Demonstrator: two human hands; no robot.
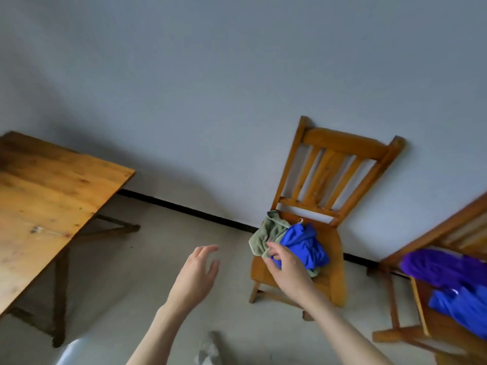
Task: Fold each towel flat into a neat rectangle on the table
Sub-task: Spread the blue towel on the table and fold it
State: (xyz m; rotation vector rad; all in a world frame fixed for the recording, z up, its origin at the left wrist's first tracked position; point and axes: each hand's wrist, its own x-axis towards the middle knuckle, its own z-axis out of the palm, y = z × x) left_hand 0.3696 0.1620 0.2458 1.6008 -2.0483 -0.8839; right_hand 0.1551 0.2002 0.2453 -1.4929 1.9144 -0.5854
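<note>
Head view: my right hand (pixel 286 262) reached the crumpled blue towel (pixel 303 246) heaped beside the green towel (pixel 266 233) on the wooden chair (pixel 332 164); whether its grip had closed, I could not tell. My left hand (pixel 200 270) hung open in the air, well apart from the bare tabletop (pixel 50 185). The cloth looked soft and light; I judged a corner the best hold.

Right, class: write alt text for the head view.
A person's right hand grips a blue towel lying beside a green towel on a wooden chair; the left hand hovers open. A wooden table stands at left.
</note>
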